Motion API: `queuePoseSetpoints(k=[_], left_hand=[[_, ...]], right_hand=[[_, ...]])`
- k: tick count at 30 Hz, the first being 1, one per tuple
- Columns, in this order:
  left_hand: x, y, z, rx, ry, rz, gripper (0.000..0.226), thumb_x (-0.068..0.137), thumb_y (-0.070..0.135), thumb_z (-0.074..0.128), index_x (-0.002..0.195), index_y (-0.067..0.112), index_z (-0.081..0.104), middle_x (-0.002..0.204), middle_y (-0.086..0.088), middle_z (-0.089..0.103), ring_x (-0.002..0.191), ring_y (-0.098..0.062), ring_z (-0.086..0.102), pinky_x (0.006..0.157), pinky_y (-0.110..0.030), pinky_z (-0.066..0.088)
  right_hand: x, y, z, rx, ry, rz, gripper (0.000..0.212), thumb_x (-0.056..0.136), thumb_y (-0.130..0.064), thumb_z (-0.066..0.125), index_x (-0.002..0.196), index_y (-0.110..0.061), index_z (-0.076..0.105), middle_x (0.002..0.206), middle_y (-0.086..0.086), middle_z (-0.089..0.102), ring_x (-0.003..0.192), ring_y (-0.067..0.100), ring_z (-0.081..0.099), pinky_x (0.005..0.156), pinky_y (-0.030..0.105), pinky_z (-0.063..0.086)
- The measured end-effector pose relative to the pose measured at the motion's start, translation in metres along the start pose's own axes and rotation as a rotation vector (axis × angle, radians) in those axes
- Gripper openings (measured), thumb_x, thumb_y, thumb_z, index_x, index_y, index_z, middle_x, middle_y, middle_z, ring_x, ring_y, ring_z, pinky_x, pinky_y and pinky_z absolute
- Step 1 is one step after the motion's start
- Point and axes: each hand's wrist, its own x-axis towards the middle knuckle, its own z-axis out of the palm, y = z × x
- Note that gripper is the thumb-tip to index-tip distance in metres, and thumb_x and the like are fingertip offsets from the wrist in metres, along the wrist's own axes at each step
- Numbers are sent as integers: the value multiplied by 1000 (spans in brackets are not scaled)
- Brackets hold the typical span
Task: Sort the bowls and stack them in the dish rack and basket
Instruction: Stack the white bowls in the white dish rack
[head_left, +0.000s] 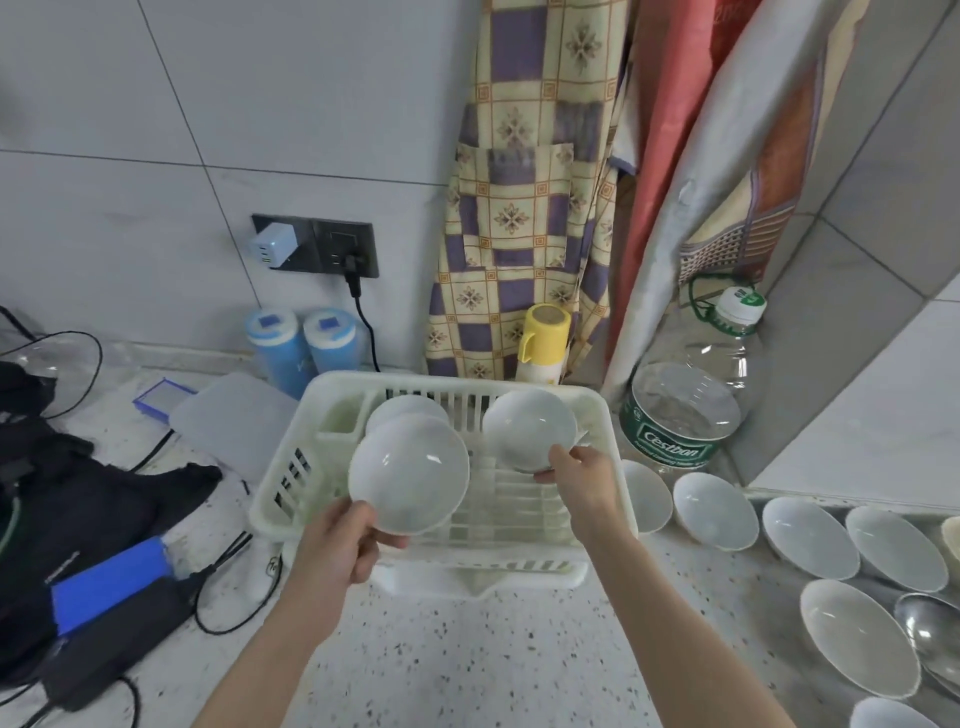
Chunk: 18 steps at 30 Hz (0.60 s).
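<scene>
Each hand, left hand (343, 540) and right hand (584, 480), pinches 1 glossy round white bowl (409, 477) over the slatted plastic rack (291, 467)

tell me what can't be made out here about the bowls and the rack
- Head view: the third bowl in the dish rack is mostly hidden behind the bowl in the left hand.
- The bowl beside the rack is half covered by the right hand.
- The bottom-right bowl is cut off by the frame edge.

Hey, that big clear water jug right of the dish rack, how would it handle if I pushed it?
The water jug looks nearly empty, so probably light and easy to slide. Its thin clear plastic would likely flex. Lying tilted against the wall, it may roll.
</scene>
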Motion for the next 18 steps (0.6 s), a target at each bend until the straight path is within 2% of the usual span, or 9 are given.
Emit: queuePoseSetpoints(k=[4,7,13,16,18], left_hand=[[30,9,-16,-6,67,69,13,89,6,47,93,2,59,74,-21,73,40,-11,25,39,-20,25],[49,15,-17,-26,79,111,13,88,8,46,87,6,59,77,-20,73,41,-11,25,38,-20,24],[74,14,-4,-85,31,81,21,89,7,44,98,2,63,75,-14,74,41,-9,29,38,-19,26],[81,11,2,-114,15,35,23,89,6,44,103,1,61,75,-14,74,42,-10,28,40,-20,24],[86,9,4,-117,7,6,25,89,7,44,107,3,61,76,-15,74,45,-11,27,41,-22,24]], right_hand=[[19,5,17,-118,-38,82,20,88,-19,50,91,-7,66,63,5,71,50,6,54,51,25,35],[32,11,29,-212,-67,154,24,88,-18,48,98,-4,65,59,2,69,57,10,52,49,24,36],[50,23,42,-241,-99,263,30,86,-13,45,113,-3,56,62,8,72,36,3,40,41,20,30],[57,27,46,-251,-123,304,39,84,-8,43,122,0,52,65,11,72,45,9,38,41,21,29],[60,30,47,-252,-140,318,42,84,-7,42,124,1,52,67,12,72,46,11,33,36,20,28]])
